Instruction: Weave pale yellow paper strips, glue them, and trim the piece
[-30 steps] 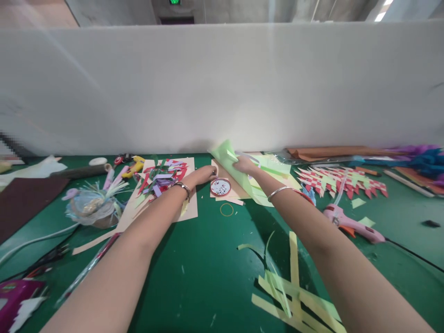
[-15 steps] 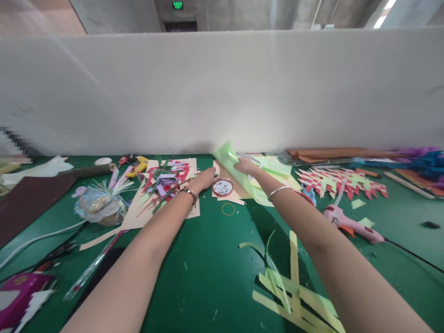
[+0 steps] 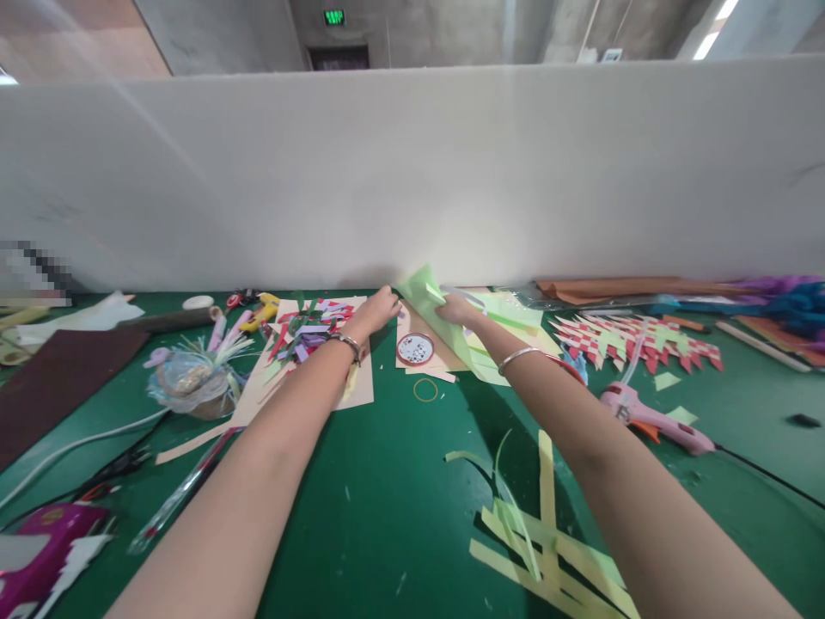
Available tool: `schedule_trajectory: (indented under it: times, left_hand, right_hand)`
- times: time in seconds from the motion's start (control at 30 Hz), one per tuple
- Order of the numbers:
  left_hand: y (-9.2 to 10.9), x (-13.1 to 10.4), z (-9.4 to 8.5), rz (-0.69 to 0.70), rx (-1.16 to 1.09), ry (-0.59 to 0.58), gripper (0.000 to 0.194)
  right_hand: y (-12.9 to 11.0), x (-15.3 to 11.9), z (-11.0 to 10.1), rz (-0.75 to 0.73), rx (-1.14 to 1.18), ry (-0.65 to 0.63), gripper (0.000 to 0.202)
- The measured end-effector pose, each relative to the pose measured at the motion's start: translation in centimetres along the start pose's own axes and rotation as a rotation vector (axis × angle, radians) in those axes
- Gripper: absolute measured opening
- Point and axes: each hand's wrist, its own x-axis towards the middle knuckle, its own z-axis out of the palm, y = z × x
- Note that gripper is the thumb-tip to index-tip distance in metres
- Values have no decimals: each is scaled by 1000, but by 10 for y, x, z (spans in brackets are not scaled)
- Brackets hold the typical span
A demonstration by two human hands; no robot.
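Observation:
My right hand [image 3: 456, 310] grips a light green sheet of paper [image 3: 424, 292] and keeps its left part lifted off the table. Close to the sheet's left edge, my left hand [image 3: 379, 309] is closed, fingers curled together; whatever lies in its grasp is hidden. A round red-rimmed dish with a speckled white inside [image 3: 416, 349] sits on tan paper just below and between the hands. Under my left wrist lies a pile of red, purple and green paper strips [image 3: 309, 331] on a beige sheet [image 3: 359, 391].
Yellow-green strips [image 3: 547, 550] lie in front of my right arm. A pink glue gun [image 3: 663, 419] and red-and-white checked woven paper [image 3: 638, 340] are at right. On the left stand a wrapped bouquet [image 3: 193, 378] and a magenta tool [image 3: 55, 550]. A white partition [image 3: 412, 172] closes the back.
My left hand has moved up and slightly left, away from the round dish and towards the partition. My right hand stays on the green sheet.

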Motion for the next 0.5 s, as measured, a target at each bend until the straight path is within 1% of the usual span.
schedule_trajectory:
  times: [0.07,0.13,0.2,0.27,0.3,0.37,0.43,0.5]
  left_hand:
    - [-12,0,-20,-19,20,49,29]
    - [-31,-6,-42,-42,47,75,29]
    - [-55,-18,-61,-74,81,79,30]
    - [-79,-34,-73,-110,120,60,35]
    - [-89,-43,-75,-126,141,44,39]
    - [-103,-59,-73,-134,174,-1,43]
    - [-110,-72,-64,-120,199,-44,42]
    - [-111,-80,-54,-93,224,-75,38]
  right_hand:
    - [0,-2,-1,-5,11,-5,31]
    - [0,-4,-1,-3,21,-10,31]
    - [-1,-5,-2,1,27,-11,31]
    - [-2,-6,-3,1,31,-11,31]
    - [-3,-7,-3,-1,32,-11,31]
    - [-6,-8,-4,-8,32,-14,30]
    - [-8,-9,-4,-15,28,-14,30]
    - [-10,-11,-4,-14,20,-14,30]
